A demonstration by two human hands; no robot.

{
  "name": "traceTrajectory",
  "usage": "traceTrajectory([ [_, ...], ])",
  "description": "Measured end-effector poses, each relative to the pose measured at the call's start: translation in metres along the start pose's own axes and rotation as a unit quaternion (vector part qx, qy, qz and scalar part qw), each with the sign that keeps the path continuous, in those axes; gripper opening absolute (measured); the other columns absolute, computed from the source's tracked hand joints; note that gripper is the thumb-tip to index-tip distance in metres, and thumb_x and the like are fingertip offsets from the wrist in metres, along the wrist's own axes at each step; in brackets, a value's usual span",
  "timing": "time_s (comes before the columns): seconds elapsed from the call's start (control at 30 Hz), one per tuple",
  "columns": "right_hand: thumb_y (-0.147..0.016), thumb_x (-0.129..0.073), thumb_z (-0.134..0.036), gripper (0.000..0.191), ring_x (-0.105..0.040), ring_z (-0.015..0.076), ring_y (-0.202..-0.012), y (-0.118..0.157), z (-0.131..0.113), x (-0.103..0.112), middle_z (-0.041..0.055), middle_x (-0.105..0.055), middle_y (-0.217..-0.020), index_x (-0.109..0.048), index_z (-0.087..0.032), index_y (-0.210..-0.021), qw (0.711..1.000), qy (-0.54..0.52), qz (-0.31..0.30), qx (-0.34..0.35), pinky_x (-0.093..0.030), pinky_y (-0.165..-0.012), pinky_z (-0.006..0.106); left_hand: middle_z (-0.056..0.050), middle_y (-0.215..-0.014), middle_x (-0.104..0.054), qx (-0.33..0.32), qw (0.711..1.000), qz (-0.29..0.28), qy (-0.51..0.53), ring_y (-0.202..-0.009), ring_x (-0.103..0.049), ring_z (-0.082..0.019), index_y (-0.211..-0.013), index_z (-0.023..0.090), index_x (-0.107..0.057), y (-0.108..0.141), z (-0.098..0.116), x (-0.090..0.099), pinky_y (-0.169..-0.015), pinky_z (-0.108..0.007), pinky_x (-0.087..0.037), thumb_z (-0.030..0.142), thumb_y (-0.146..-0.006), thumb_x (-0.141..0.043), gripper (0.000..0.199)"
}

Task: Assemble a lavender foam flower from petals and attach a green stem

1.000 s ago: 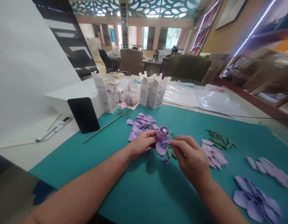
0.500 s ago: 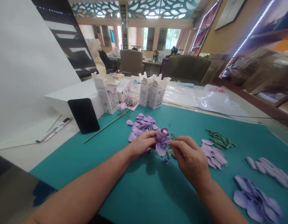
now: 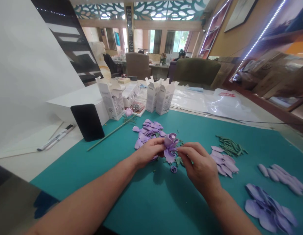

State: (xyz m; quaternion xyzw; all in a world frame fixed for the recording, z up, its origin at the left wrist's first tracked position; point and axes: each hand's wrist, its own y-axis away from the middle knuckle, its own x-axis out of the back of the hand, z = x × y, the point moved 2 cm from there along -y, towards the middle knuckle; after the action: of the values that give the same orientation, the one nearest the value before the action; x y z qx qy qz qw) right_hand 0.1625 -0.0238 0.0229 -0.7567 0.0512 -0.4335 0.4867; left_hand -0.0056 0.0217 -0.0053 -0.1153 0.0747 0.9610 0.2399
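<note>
The left hand [image 3: 148,151] is closed around the base of a purple foam flower [image 3: 171,147], which sits at the middle of a teal mat [image 3: 131,202]. The right hand [image 3: 199,162] pinches the flower's lower petals from the 3 o'clock side. Just below the flower, at 6 o'clock, lies a small purple disc [image 3: 174,169]. Farther out, a pile of large petals [image 3: 266,209] lies at 4 o'clock, rolled petals [image 3: 281,179] at 3 o'clock, and more petals [image 3: 225,164] and green stem pieces [image 3: 231,146] at 2 o'clock. Another petal pile [image 3: 148,132] sits at 11 o'clock, and a long-stemmed flower [image 3: 112,130] lies at 10 o'clock. White boxes [image 3: 161,96] stand beyond, at 12 o'clock.
</note>
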Motion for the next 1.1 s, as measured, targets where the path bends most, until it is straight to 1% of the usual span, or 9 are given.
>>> traceTrajectory([
  [0.17, -0.088, -0.057, -0.018, 0.008, -0.061, 0.0149, -0.076, 0.0005, 0.0041, -0.0009, 0.0046, -0.062, -0.085, -0.063, -0.021, -0.091, 1.000, 0.008, 0.010, -0.021, -0.051, -0.067, 0.025, -0.001, -0.075, -0.061, 0.005, 1.000, -0.004, 0.014, -0.062, -0.050, -0.009, -0.107, 0.017, -0.068, -0.0004, 0.0001, 0.0002, -0.063, -0.021, -0.038, 0.025, -0.073, -0.063, 0.035],
  [0.3, -0.088, -0.055, -0.018, 0.011, -0.062, 0.0159, -0.076, 0.0002, 0.0021, -0.0010, 0.0050, -0.063, -0.085, -0.063, -0.022, -0.093, 0.999, 0.017, 0.008, -0.029, -0.051, -0.066, 0.027, -0.001, -0.080, -0.064, -0.021, 1.000, 0.006, -0.001, -0.069, -0.055, -0.011, -0.118, 0.018, -0.061, -0.0012, -0.0007, -0.0006, -0.069, -0.024, -0.041, 0.021, -0.072, -0.065, 0.046],
  [0.37, -0.089, -0.054, -0.017, 0.012, -0.062, 0.0159, -0.076, -0.0003, -0.0003, -0.0008, 0.0053, -0.063, -0.085, -0.064, -0.022, -0.093, 0.999, 0.017, 0.013, -0.035, -0.052, -0.067, 0.026, -0.003, -0.084, -0.066, -0.041, 0.999, 0.004, 0.004, -0.075, -0.059, -0.013, -0.118, 0.017, -0.061, -0.0019, -0.0015, -0.0029, -0.074, -0.026, -0.043, 0.022, -0.071, -0.068, 0.048],
  [0.5, -0.088, -0.054, -0.018, 0.012, -0.062, 0.0160, -0.076, -0.0004, -0.0031, -0.0021, 0.0056, -0.064, -0.085, -0.064, -0.022, -0.094, 0.999, 0.012, 0.014, -0.036, -0.052, -0.066, 0.026, -0.007, -0.096, -0.069, -0.071, 0.997, 0.012, 0.011, -0.084, -0.063, -0.016, -0.112, 0.016, -0.063, -0.0040, -0.0043, -0.0071, -0.084, -0.029, -0.045, 0.024, -0.067, -0.075, 0.047],
  [0.63, -0.088, -0.055, -0.018, 0.013, -0.063, 0.0162, -0.076, 0.0009, -0.0020, -0.0045, 0.0056, -0.065, -0.086, -0.064, -0.022, -0.097, 0.999, 0.004, 0.009, -0.034, -0.053, -0.067, 0.027, -0.008, -0.103, -0.069, -0.091, 0.996, 0.026, -0.005, -0.092, -0.063, -0.018, -0.112, 0.015, -0.063, -0.0044, -0.0067, -0.0077, -0.090, -0.032, -0.045, 0.024, -0.071, -0.071, 0.043],
  [0.8, -0.088, -0.056, -0.018, 0.015, -0.064, 0.0160, -0.079, 0.0016, -0.0024, -0.0070, 0.0060, -0.066, -0.088, -0.064, -0.021, -0.100, 0.999, 0.001, 0.017, -0.031, -0.054, -0.071, 0.027, -0.006, -0.099, -0.069, -0.104, 0.991, 0.051, -0.071, -0.096, -0.062, -0.021, -0.117, 0.016, -0.059, -0.0002, -0.0033, -0.0071, -0.089, -0.033, -0.046, 0.026, -0.076, -0.066, 0.043],
  [0.97, -0.090, -0.053, -0.019, 0.020, -0.065, 0.0171, -0.082, 0.0011, -0.0048, -0.0066, 0.0065, -0.066, -0.091, -0.064, -0.022, -0.106, 0.999, -0.018, 0.009, -0.044, -0.054, -0.073, 0.028, -0.006, -0.105, -0.068, -0.136, 0.980, 0.075, -0.124, -0.101, -0.060, -0.022, -0.111, 0.017, -0.061, 0.0030, 0.0016, -0.0064, -0.090, -0.032, -0.044, 0.026, -0.076, -0.065, 0.036],
  [1.03, -0.090, -0.052, -0.020, 0.021, -0.065, 0.0176, -0.083, 0.0000, -0.0054, -0.0049, 0.0065, -0.066, -0.092, -0.062, -0.022, -0.108, 0.997, -0.038, 0.010, -0.059, -0.054, -0.073, 0.029, -0.006, -0.106, -0.068, -0.135, 0.978, 0.094, -0.128, -0.101, -0.060, -0.022, -0.110, 0.017, -0.061, 0.0021, 0.0011, -0.0036, -0.089, -0.031, -0.043, 0.025, -0.075, -0.066, 0.037],
  [1.1, -0.090, -0.050, -0.020, 0.020, -0.064, 0.0181, -0.084, -0.0008, -0.0053, -0.0035, 0.0066, -0.066, -0.092, -0.061, -0.022, -0.107, 0.995, -0.056, 0.016, -0.084, -0.054, -0.072, 0.030, -0.007, -0.105, -0.068, -0.127, 0.980, 0.110, -0.108, -0.097, -0.061, -0.022, -0.112, 0.017, -0.060, 0.0004, 0.0007, 0.0011, -0.085, -0.031, -0.044, 0.027, -0.074, -0.067, 0.040],
])
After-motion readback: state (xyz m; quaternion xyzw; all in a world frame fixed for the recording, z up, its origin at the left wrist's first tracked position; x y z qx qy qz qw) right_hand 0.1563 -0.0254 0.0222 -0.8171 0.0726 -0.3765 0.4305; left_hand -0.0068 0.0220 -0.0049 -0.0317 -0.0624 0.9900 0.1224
